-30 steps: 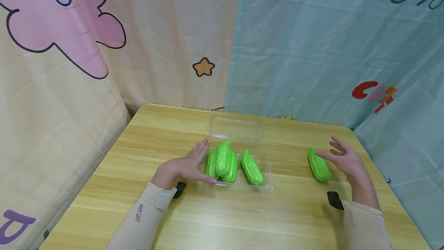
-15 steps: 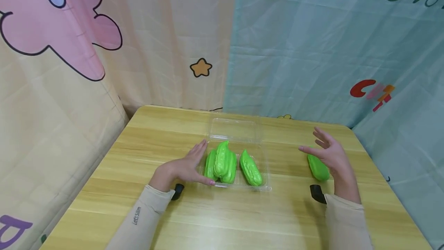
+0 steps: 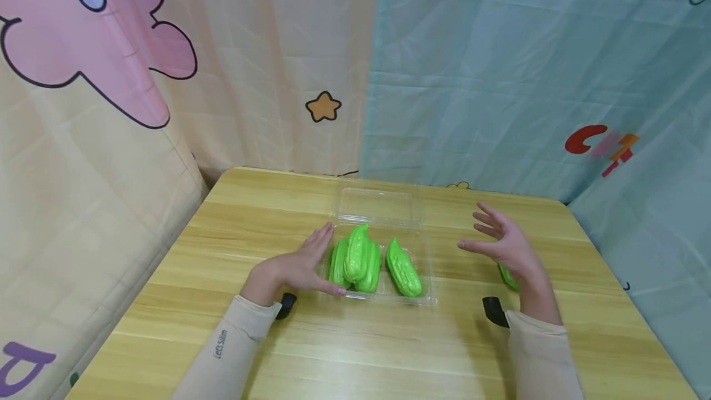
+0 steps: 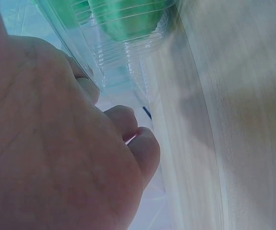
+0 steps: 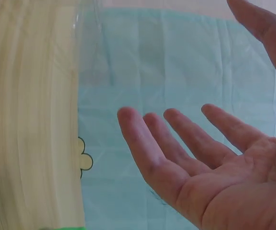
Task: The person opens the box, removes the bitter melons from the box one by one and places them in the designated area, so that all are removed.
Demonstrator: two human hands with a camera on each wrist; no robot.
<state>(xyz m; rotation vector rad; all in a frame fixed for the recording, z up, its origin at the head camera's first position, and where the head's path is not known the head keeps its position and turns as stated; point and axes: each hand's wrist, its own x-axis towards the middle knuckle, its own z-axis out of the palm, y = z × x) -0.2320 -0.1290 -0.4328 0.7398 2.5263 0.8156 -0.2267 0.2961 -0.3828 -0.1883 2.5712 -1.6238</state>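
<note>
The step in hand is judged to be the loading of a clear plastic box [image 3: 389, 298], its lid [image 3: 378, 202] laid back toward the top of the table [image 3: 378, 350]. Inside, 3 green vegetables [image 3: 356, 255] are bunched at the left, with 1 more vegetable [image 3: 404, 269] set apart at the right. 1 loose vegetable [image 3: 508, 278] is left on the table at the right of the frame, mostly hidden by the right hand [image 3: 513, 252]. If that piece is wanted in the box, the right hand must be brought back over it and closed around it, and the box must be kept steady.

The right hand is held in the air between box and loose vegetable, its fingers pointed toward the upper left. No grip is made: the fingers are spread, the thumb is held well away from them, and nothing is seen in the palm. The left hand [image 3: 294, 267] is placed along the box's left side, fingers extended toward the rear and thumb stretched to the near left corner. The box seems to be touched there but not pinched; how firmly it is pressed cannot be told.
</note>
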